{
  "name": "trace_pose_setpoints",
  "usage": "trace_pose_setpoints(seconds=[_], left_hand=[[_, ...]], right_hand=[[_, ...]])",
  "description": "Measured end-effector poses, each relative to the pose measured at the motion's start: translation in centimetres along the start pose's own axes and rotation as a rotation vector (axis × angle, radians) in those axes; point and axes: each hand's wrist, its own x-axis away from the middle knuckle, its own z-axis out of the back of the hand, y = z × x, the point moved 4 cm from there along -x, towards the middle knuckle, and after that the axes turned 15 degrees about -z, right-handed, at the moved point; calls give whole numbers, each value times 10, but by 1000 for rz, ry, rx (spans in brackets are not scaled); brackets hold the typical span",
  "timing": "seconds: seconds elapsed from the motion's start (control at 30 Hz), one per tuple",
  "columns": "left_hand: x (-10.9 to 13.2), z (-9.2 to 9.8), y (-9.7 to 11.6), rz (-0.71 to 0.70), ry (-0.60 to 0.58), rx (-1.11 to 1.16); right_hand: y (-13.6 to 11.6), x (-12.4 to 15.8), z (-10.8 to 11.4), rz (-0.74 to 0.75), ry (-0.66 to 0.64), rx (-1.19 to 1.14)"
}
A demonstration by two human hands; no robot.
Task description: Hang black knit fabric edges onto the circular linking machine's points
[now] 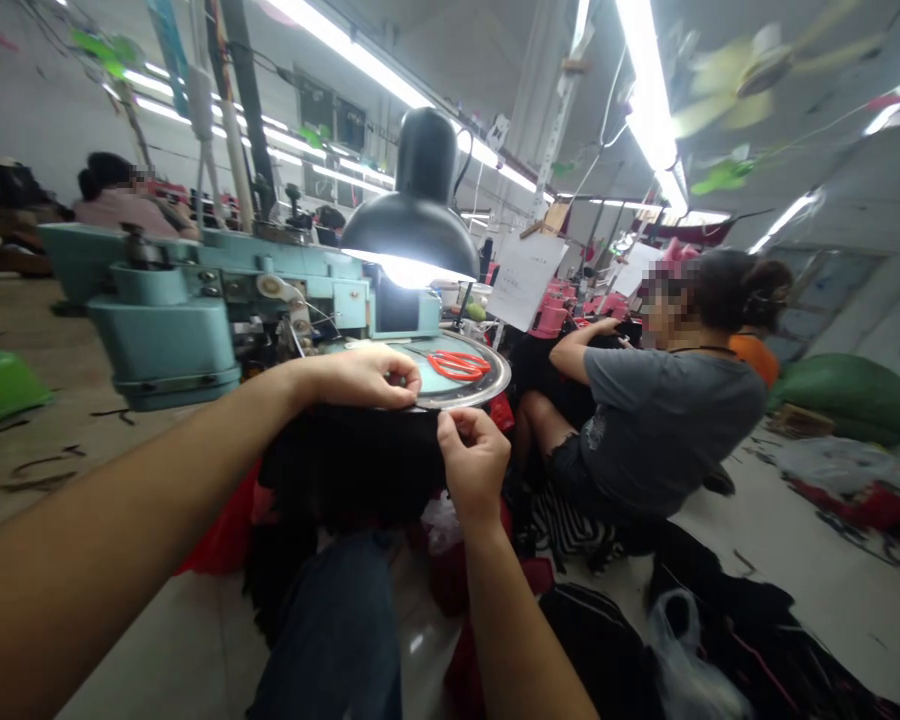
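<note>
Black fabric [360,455] hangs over the near edge of a round, metal-rimmed machine plate [501,375]. My left hand [367,377] is at the plate's edge, fingers curled and pinching the fabric's top edge. To its right, my right hand [476,450] pinches the same edge between thumb and finger. The fabric edge runs taut between both hands. Red-handled scissors [457,366] lie on the plate just beyond my hands. A teal machine [165,335] with a dial and thread parts stands at the left of the plate.
A black lamp [412,225] shines above the plate. On the right sits a person in a grey shirt [667,420]. Dark cloth [727,590] and a clear plastic bag [690,650] lie on the floor at lower right. A green basin [4,390] is at far left.
</note>
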Motion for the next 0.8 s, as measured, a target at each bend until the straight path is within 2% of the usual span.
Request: trace_pose_setpoints(seconds=[0.1, 0.23, 0.33, 0.4, 0.43, 0.53, 0.6, 0.67, 0.73, 0.8], left_hand=[[2, -3, 12, -34, 40, -165], [10, -17, 43, -134, 90, -370], [10, -17, 52, -77, 154, -453], [5, -11, 46, -25, 165, -377], [1, -9, 39, -6, 133, -286], [-7, -5, 17, 21, -9, 45], [-10, -4, 8, 4, -38, 178], [-10, -4, 4, -32, -25, 208], [-9, -6, 4, -67, -12, 179], [-8, -8, 4, -86, 1, 136]], right_hand=[[-2, 0, 0, 12, 21, 35], [-6, 2, 0, 32, 7, 54], [-3, 0, 5, 11, -16, 76], [3, -3, 9, -60, -61, 87], [7, -5, 10, -121, -99, 61], [19, -10, 10, -369, -227, -186], [21, -9, 4, -494, -295, -359], [18, -7, -6, -531, -370, -455], [14, -3, -15, -506, -423, -485], [13, -2, -21, -449, -397, -465]])
